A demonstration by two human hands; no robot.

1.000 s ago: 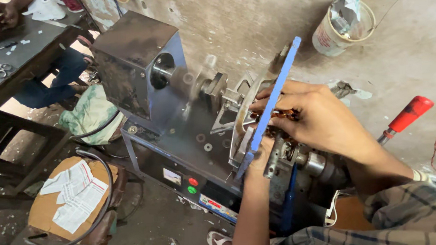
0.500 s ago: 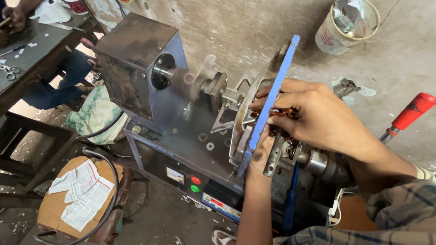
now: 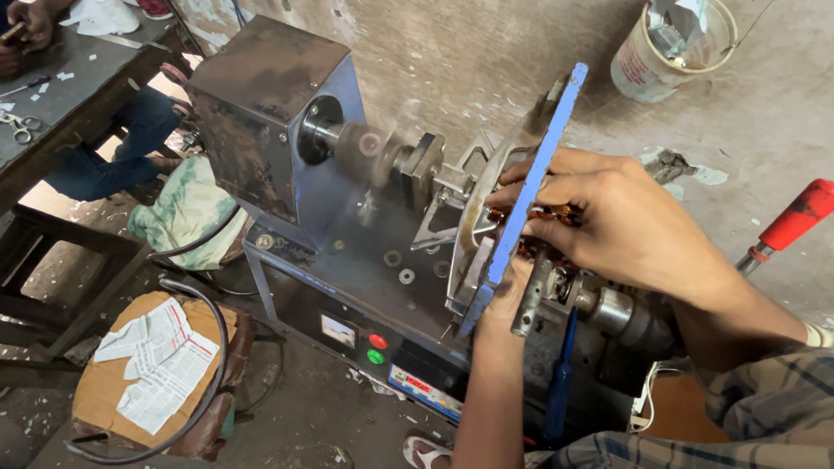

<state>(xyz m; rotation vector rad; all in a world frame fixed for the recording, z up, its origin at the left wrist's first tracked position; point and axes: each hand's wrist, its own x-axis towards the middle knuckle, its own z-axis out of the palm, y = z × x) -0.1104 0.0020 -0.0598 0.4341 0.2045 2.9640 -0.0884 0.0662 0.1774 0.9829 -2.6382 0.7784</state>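
A red-handled tool (image 3: 801, 216) lies on the concrete floor, well apart from a paper-stuffed bucket (image 3: 672, 45). Scissors (image 3: 7, 123) rest on the grey table (image 3: 67, 91) (another person sits there). Newspaper (image 3: 162, 357) covers a stool (image 3: 199, 422).

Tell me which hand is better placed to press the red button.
Probably left: the left hand sits low under the blue strip, nearer the red button; the right hand lies over the copper winding, farther away.
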